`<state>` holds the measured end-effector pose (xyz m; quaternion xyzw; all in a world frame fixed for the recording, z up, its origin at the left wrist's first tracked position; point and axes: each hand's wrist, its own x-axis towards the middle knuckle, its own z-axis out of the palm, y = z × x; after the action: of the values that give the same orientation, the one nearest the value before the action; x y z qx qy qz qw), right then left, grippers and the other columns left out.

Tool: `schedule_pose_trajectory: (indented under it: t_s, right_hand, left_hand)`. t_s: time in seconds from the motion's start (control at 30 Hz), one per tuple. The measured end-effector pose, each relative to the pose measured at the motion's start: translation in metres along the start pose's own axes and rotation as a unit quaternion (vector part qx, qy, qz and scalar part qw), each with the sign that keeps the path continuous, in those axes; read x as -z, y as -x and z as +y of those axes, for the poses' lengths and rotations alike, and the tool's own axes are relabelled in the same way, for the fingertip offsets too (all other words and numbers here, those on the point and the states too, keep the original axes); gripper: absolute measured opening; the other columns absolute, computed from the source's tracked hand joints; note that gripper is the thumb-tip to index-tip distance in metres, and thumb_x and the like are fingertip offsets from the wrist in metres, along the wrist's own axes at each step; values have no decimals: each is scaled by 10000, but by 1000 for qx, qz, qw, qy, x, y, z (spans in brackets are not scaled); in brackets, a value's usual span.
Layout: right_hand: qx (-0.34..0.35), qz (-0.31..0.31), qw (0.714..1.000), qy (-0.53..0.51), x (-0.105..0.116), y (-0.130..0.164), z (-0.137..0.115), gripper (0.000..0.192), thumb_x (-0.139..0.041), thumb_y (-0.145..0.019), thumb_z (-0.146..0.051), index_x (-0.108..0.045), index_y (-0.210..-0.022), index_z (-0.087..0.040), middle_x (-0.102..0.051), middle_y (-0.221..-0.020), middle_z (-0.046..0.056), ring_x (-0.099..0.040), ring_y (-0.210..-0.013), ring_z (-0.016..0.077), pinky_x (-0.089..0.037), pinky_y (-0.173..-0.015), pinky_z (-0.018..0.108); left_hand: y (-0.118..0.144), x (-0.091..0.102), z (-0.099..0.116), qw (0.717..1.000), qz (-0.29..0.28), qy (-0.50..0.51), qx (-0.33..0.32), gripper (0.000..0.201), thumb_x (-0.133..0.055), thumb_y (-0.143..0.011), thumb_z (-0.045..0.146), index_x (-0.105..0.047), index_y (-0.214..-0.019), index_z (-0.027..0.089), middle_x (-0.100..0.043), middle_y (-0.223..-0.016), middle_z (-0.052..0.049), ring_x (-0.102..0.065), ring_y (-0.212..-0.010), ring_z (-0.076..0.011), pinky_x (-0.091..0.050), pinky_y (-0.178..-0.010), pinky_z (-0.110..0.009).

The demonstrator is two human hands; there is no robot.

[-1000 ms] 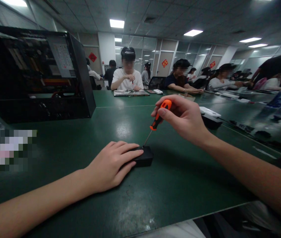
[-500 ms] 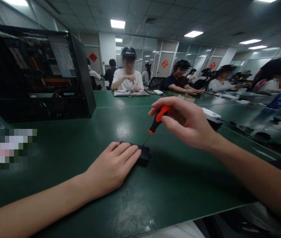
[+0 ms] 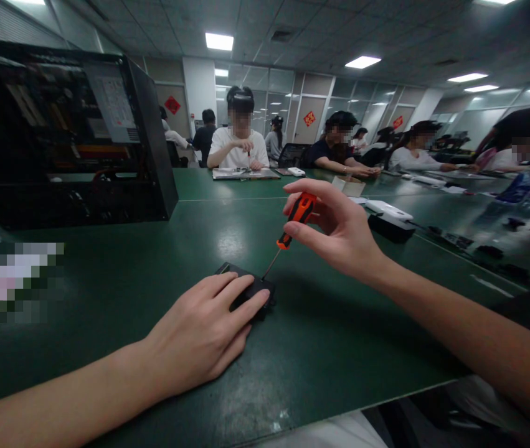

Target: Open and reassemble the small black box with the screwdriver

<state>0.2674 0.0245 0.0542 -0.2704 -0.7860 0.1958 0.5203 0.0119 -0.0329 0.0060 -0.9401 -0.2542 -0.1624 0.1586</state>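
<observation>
My left hand [image 3: 208, 320] lies over a small black box [image 3: 258, 285], holding it against the green table. Its fingers are somewhat spread across the top; the thumb side is partly hidden. In my right hand [image 3: 346, 230] is a screwdriver [image 3: 299, 214] with an orange and black handle, gripped between thumb and fingers. The screwdriver leans, and its thin metal shaft runs down to the top of the box, near my left fingertips. Whether the tip sits in a screw is too small to tell.
An open black computer case [image 3: 150, 143] stands at the left. A blurred-out sheet [image 3: 7, 280] lies nearer. Right of my right hand are a white device [image 3: 390, 210] on a black block and dark cables [image 3: 456, 238]. Across the table [image 3: 339, 354] a person [image 3: 239, 146] works with their hands.
The black box has turned slightly and shifted a little left. My left fingers have spread more over it. The screwdriver has rolled in my right fingers, and the view has moved slightly.
</observation>
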Motion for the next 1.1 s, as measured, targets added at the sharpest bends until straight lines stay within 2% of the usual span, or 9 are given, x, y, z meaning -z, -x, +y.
schedule_pose_trajectory:
  t_s: [0.1, 0.2, 0.33, 0.43, 0.53, 0.67, 0.83, 0.93, 1.1]
  right_hand:
    - [-1, 16, 1000, 13, -2, 0, 0, 444, -732, -871, -321, -588, -1289, -288, -658, -1024, 25, -652, -928, 175, -608, -873, 339]
    - [10, 8, 1000, -19, -3, 3, -4, 471, -685, -897, -292, -526, -1339, -279, -672, -1078, 39, -657, -933, 167, -602, -861, 337]
    - [27, 0, 999, -21, -3, 6, -9, 394, -683, -894, -326, -553, -1261, -270, -674, -1127, 56, -657, -898, 170, -590, -854, 354]
    - [41, 16, 998, 34, -2, 6, -10, 452, -762, -836, -344, -593, -1251, -283, -656, -1071, 39, -647, -912, 183, -584, -864, 341]
    - [26, 22, 998, 51, -1, 7, -9, 524, -755, -848, -347, -566, -1335, -308, -639, -1055, 28, -650, -873, 173, -599, -841, 334]
    - [-6, 7, 1000, 6, -3, 8, -8, 596, -718, -881, -343, -457, -1417, -326, -661, -1034, 26, -679, -896, 181, -613, -843, 352]
    - [5, -7, 1000, -27, -3, 8, -9, 434, -698, -898, -320, -520, -1291, -281, -673, -1072, 34, -679, -998, 185, -606, -850, 328]
    - [6, -5, 1000, 3, -1, 8, -10, 448, -698, -900, -343, -547, -1319, -295, -652, -1051, 24, -671, -954, 178, -601, -856, 325]
    - [-23, -24, 999, -5, -2, 10, -8, 540, -623, -946, -394, -436, -1447, -314, -653, -985, 22, -675, -894, 184, -607, -811, 335]
  left_hand:
    - [-1, 4, 6, 1000, -10, 10, 18, 436, -481, -981, 201, -580, -1405, 162, -631, -1406, -151, -605, -1161, -364, -542, -928, -548]
    - [0, 6, 7, 999, -25, 29, -6, 453, -470, -984, 191, -547, -1428, 148, -595, -1467, -147, -630, -1099, -342, -560, -869, -522]
    - [3, 4, 6, 996, -43, 74, -30, 498, -483, -971, 185, -479, -1464, 118, -507, -1544, -183, -621, -1180, -317, -556, -956, -470]
    - [4, 1, 8, 993, -52, 106, -16, 457, -489, -963, 176, -506, -1416, 120, -473, -1565, -188, -585, -1252, -320, -528, -1026, -474]
    - [1, -2, 11, 988, -49, 143, 10, 472, -520, -944, 172, -513, -1415, 156, -483, -1550, -166, -569, -1259, -320, -521, -1041, -489]
    - [-3, -2, 11, 986, -51, 158, 20, 559, -546, -929, 174, -485, -1481, 239, -501, -1508, -151, -561, -1228, -329, -527, -1012, -515]
    - [-5, 0, 12, 984, -49, 168, 43, 592, -538, -905, 121, -509, -1474, 285, -444, -1519, -135, -501, -1267, -338, -509, -1008, -519]
    - [-5, 1, 15, 984, -40, 157, 68, 616, -544, -875, 100, -537, -1455, 308, -511, -1372, -144, -540, -1164, -326, -522, -931, -505]
    - [-4, -3, 17, 980, -91, 163, 65, 595, -500, -923, 144, -468, -1504, 271, -686, -855, -39, -619, -681, -202, -501, -671, -334]
